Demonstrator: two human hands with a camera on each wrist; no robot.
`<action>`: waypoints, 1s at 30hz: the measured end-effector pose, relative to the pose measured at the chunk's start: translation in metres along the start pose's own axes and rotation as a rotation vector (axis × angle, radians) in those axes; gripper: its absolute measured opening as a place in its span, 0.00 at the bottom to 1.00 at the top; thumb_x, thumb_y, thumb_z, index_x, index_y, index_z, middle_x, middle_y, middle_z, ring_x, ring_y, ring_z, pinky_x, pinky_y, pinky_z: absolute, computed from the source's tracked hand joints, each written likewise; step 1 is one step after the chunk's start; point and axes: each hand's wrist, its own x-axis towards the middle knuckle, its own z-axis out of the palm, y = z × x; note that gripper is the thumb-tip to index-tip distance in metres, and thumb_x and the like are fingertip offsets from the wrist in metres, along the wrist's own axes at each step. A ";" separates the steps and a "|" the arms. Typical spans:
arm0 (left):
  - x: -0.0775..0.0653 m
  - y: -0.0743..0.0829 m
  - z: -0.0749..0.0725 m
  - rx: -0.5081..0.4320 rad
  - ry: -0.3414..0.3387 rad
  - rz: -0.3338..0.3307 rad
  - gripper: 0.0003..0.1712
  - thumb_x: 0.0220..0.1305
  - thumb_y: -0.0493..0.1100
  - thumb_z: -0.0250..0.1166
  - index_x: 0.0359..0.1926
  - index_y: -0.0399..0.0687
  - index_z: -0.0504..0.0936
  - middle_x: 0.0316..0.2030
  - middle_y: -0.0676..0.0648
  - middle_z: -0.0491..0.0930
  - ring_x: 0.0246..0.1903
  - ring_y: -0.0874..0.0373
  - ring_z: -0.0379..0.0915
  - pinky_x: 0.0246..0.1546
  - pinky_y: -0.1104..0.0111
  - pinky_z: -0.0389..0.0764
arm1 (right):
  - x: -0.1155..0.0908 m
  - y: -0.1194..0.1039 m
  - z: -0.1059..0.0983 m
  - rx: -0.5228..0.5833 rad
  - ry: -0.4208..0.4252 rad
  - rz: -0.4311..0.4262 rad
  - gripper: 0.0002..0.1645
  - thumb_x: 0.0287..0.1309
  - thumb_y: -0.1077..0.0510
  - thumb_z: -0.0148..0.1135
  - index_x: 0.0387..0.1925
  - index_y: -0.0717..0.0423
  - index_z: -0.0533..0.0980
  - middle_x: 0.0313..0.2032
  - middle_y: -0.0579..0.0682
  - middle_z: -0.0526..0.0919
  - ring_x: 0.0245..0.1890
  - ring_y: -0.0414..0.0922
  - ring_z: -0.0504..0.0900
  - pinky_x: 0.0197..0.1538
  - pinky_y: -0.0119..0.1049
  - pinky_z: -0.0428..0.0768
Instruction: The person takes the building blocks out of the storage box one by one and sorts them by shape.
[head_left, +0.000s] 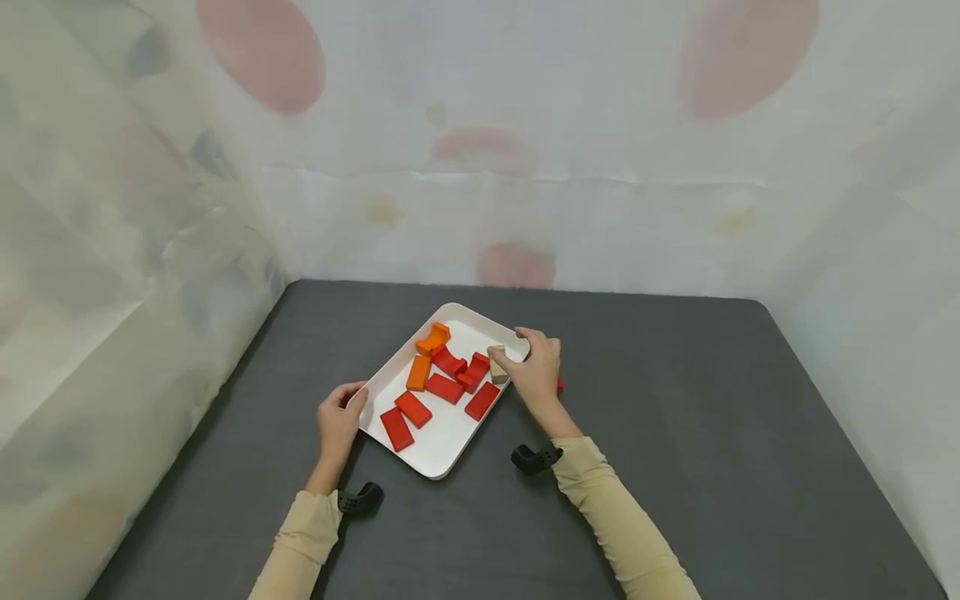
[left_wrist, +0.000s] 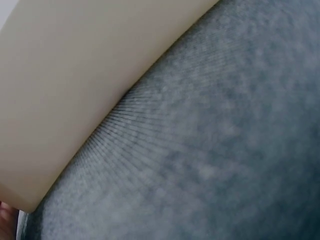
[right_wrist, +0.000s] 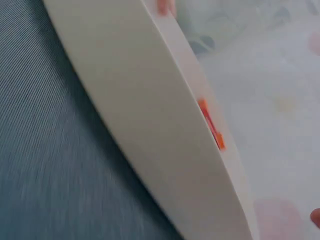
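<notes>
In the head view a white tray (head_left: pixel 450 450) sits at an angle over the dark table. My left hand (head_left: pixel 337 425) grips its left corner, thumb over the rim. The right hand (head_left: pixel 538 379) grips the right corner, its thumb reaching inside beside a plain wooden block (head_left: pixel 498 372). Inside lie several red rectangular blocks (head_left: pixel 445 388), an orange rectangular block (head_left: pixel 418 373), an orange arch block (head_left: pixel 432 337) and red arch blocks (head_left: pixel 474 372). The tray's outer wall (left_wrist: pixel 75 75) fills much of the left wrist view, and its side (right_wrist: pixel 145 110) crosses the right wrist view.
A small red piece (head_left: pixel 560 387) shows on the table just right of the right wrist, mostly hidden by it. The dark table (head_left: pixel 712 467) stretches around the tray, with patterned white curtains (head_left: pixel 600 225) behind and at both sides.
</notes>
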 end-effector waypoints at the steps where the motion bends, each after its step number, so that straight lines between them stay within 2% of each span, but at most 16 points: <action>1: 0.000 0.001 0.002 0.003 -0.005 0.005 0.07 0.54 0.33 0.62 0.34 0.32 0.81 0.29 0.38 0.78 0.25 0.66 0.68 0.25 0.80 0.68 | 0.000 -0.002 0.005 0.008 0.002 -0.004 0.30 0.37 0.49 0.73 0.42 0.63 0.77 0.40 0.54 0.79 0.34 0.50 0.64 0.35 0.42 0.64; 6: 0.002 0.000 0.008 -0.009 -0.025 0.015 0.07 0.55 0.33 0.62 0.34 0.32 0.81 0.29 0.38 0.79 0.25 0.65 0.68 0.26 0.80 0.68 | -0.004 -0.011 0.029 -0.019 -0.035 -0.016 0.30 0.39 0.47 0.72 0.41 0.63 0.78 0.39 0.53 0.80 0.35 0.50 0.65 0.37 0.42 0.65; 13: 0.002 0.002 0.006 -0.061 -0.037 0.010 0.07 0.54 0.31 0.62 0.34 0.28 0.80 0.29 0.34 0.78 0.25 0.65 0.67 0.25 0.81 0.67 | -0.013 -0.019 0.053 -0.183 -0.213 0.080 0.29 0.40 0.42 0.70 0.41 0.57 0.79 0.35 0.49 0.79 0.33 0.46 0.62 0.34 0.38 0.64; 20: -0.005 0.031 0.001 -0.048 -0.037 0.031 0.08 0.54 0.27 0.60 0.34 0.23 0.78 0.29 0.31 0.76 0.25 0.64 0.68 0.25 0.81 0.66 | -0.013 -0.023 0.060 -0.308 -0.317 0.124 0.25 0.39 0.43 0.70 0.37 0.55 0.81 0.33 0.49 0.79 0.33 0.47 0.63 0.36 0.39 0.63; 25: -0.004 0.035 0.002 -0.049 -0.044 0.039 0.07 0.54 0.27 0.59 0.34 0.23 0.78 0.29 0.31 0.76 0.25 0.62 0.67 0.25 0.81 0.66 | -0.012 -0.022 0.059 -0.355 -0.338 0.136 0.22 0.39 0.45 0.71 0.35 0.54 0.81 0.28 0.48 0.78 0.34 0.47 0.64 0.37 0.39 0.63; 30: -0.002 0.028 0.005 -0.061 -0.054 0.039 0.07 0.54 0.27 0.60 0.34 0.23 0.78 0.29 0.31 0.76 0.24 0.63 0.67 0.25 0.81 0.66 | -0.012 -0.019 0.058 -0.375 -0.331 0.131 0.17 0.40 0.47 0.71 0.31 0.53 0.82 0.23 0.45 0.75 0.33 0.46 0.64 0.37 0.39 0.63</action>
